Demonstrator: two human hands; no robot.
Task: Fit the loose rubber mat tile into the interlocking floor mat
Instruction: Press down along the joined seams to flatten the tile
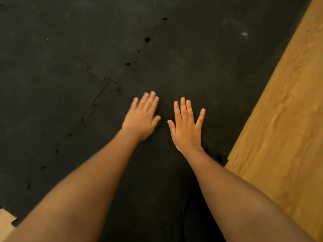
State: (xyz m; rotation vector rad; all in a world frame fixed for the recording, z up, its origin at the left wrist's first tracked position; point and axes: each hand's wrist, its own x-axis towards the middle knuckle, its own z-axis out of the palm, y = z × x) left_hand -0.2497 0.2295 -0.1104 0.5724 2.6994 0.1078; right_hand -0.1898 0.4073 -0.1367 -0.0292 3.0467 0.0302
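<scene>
A black rubber mat tile (pixel 183 70) lies flat among the black interlocking floor mat (pixel 43 95), its toothed seams running diagonally from the hands toward the upper middle and the lower left. My left hand (pixel 142 117) is flat, palm down, on the tile near the corner where seams meet; it is blurred. My right hand (pixel 187 127) presses flat beside it with fingers spread. Neither hand holds anything. Small dark gaps (pixel 147 39) show along the far seam.
Bare wooden floor (pixel 283 110) borders the mat on the right. A small patch of wood floor (pixel 6 220) shows past the mat's toothed edge at the bottom left. Pale scuff marks (pixel 244 34) dot the far mat.
</scene>
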